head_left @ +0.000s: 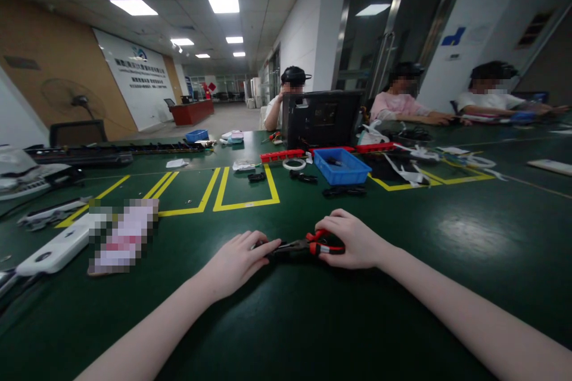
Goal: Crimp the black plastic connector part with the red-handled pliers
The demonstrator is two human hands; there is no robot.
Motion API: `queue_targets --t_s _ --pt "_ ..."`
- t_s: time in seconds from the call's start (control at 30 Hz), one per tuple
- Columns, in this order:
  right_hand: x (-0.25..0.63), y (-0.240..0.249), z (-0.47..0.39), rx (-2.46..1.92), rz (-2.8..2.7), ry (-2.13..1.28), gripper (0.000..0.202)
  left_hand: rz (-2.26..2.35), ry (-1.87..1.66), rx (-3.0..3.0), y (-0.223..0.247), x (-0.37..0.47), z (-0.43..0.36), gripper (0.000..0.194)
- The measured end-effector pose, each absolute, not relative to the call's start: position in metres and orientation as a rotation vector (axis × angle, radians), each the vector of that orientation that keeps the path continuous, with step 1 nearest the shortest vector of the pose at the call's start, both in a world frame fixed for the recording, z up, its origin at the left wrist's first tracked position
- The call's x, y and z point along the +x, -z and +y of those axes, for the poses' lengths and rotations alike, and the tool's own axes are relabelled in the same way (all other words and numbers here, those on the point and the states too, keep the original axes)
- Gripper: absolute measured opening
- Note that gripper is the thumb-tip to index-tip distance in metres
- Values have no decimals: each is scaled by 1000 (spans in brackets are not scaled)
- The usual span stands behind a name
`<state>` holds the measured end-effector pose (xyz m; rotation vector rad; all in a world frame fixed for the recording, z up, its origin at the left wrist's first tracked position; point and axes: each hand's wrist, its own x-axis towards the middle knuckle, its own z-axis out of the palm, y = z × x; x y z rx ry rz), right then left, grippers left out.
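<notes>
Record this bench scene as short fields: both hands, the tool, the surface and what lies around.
Left hand: pinching a small dark piece, details unclear
Right hand: holding red-handled pliers
Pliers' nose: points toward the left hand; grip on the piece unclear
Surface: green table with yellow tape
Beyond hands: blue bin
Left side: long white device
</notes>
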<state>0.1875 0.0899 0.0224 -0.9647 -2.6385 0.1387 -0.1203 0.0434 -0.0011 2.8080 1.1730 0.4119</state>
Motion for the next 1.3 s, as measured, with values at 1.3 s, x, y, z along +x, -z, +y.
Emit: queue_targets --t_s 1.3 --pt "194 -13 90 -701 -2537 390 42 1148 -394 2898 5 -121 43 32"
